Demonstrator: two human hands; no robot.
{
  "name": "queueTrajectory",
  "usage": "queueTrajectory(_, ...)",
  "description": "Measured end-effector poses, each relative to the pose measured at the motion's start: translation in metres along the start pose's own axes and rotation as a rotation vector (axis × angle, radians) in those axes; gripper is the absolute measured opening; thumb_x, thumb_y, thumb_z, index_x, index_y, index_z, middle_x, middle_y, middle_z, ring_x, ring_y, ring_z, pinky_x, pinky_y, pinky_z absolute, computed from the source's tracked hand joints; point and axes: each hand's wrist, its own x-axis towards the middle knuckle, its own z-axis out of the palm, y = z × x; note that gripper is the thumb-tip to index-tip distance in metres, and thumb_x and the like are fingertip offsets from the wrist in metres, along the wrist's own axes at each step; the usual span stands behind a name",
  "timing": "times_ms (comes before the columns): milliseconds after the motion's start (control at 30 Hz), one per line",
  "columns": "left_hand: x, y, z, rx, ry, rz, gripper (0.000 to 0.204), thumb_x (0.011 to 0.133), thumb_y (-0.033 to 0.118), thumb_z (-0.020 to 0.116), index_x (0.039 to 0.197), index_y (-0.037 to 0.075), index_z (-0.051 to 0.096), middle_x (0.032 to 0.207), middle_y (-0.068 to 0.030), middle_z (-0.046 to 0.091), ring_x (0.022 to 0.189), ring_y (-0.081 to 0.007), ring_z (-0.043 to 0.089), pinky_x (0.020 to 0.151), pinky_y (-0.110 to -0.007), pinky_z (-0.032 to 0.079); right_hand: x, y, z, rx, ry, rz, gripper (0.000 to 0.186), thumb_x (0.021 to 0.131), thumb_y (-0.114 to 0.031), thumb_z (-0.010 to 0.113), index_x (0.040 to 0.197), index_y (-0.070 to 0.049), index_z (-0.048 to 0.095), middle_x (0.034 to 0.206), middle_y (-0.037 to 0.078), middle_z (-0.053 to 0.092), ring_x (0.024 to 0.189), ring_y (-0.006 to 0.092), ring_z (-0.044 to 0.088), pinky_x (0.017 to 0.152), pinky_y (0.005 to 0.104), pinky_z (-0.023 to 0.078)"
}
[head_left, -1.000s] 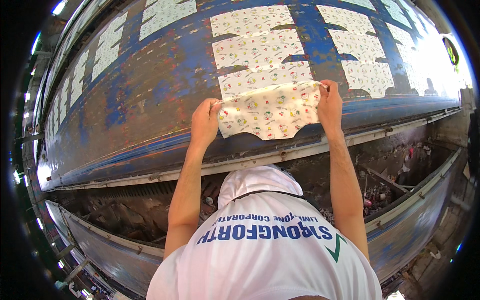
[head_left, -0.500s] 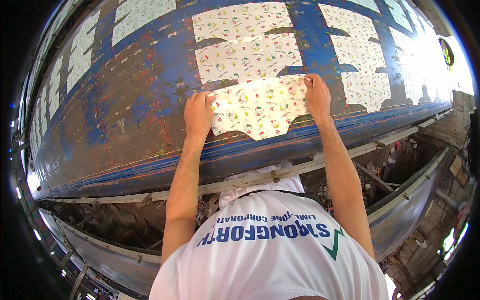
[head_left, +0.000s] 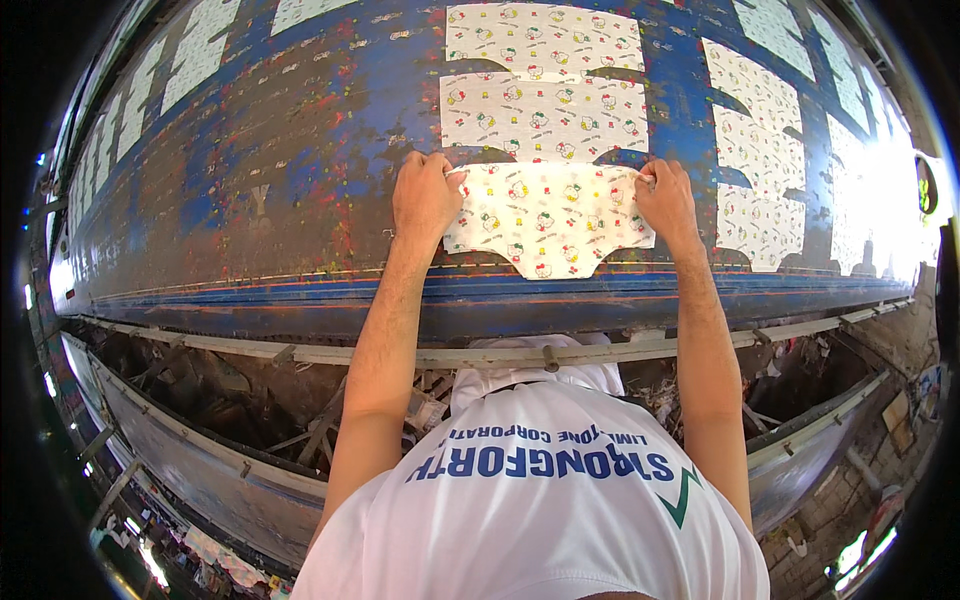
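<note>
Cloth panel, white, printed, curved lower cutouts; fingers pinching top corners

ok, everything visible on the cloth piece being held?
The cloth piece looks like thin white fabric with small red, yellow and green prints. Its top edge is nearly straight; curved cutouts at the lower corners leave a narrower tab. The left hand and right hand pinch its upper corners, holding it spread over the table.
</note>
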Motion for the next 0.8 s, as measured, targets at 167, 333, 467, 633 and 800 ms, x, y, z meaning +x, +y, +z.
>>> queueTrajectory(167,-0.004,0.009,0.007,0.018,-0.039,-0.021,0.022,0.09,0.019,0.076,0.102,0.002,0.068,0.103,-0.0156,0.064,0.097,-0.0363,0.063,0.087,-0.046,0.051,0.011,0.004,-0.015,0.156,-0.173,0.019,0.022,0.088,-0.017,0.07,0.105,-0.005,0.066,0.097,0.018,0.069,0.097,0.039,0.065,0.087,0.0501,0.051)
queueTrajectory(333,-0.018,0.013,0.015,0.017,0.086,0.053,0.026,0.091,0.014,0.073,0.113,0.003,0.066,0.104,-0.0178,0.065,0.101,-0.0398,0.064,0.088,-0.048,0.052,0.009,0.016,-0.013,0.314,-0.131,-0.024,0.026,0.087,-0.019,0.073,0.107,-0.003,0.067,0.099,0.02,0.071,0.099,0.0393,0.067,0.087,0.0493,0.052)
queueTrajectory(467,-0.036,0.03,0.012,0.049,0.116,0.057,0.019,0.1,0.012,0.064,0.116,0.001,0.066,0.111,-0.0187,0.065,0.105,-0.0387,0.065,0.09,-0.047,0.052,0.002,0.028,-0.007,0.354,-0.089,-0.138,0.023,0.092,-0.02,0.072,0.107,-0.003,0.069,0.092,0.017,0.069,0.088,0.0372,0.067,0.078,0.0458,0.052)
queueTrajectory(633,-0.067,0.069,-0.008,0.015,0.227,0.038,0.018,0.102,0.008,0.058,0.119,0.008,0.064,0.11,-0.0179,0.064,0.099,-0.0416,0.064,0.083,-0.05,0.053,-0.022,0.028,-0.021,0.598,-0.152,-0.049,0.016,0.096,-0.014,0.068,0.107,-0.002,0.067,0.098,0.02,0.073,0.092,0.0395,0.07,0.079,0.0474,0.053)
queueTrajectory(800,-0.067,0.086,-0.039,0.052,0.395,0.116,0.015,0.103,0.006,0.058,0.117,0.004,0.064,0.108,-0.0175,0.063,0.096,-0.0397,0.065,0.081,-0.046,0.054,-0.011,0.022,-0.041,0.73,-0.093,0.086,0.018,0.097,-0.013,0.069,0.111,-0.002,0.068,0.093,0.019,0.073,0.083,0.0336,0.071,0.075,0.0417,0.054)
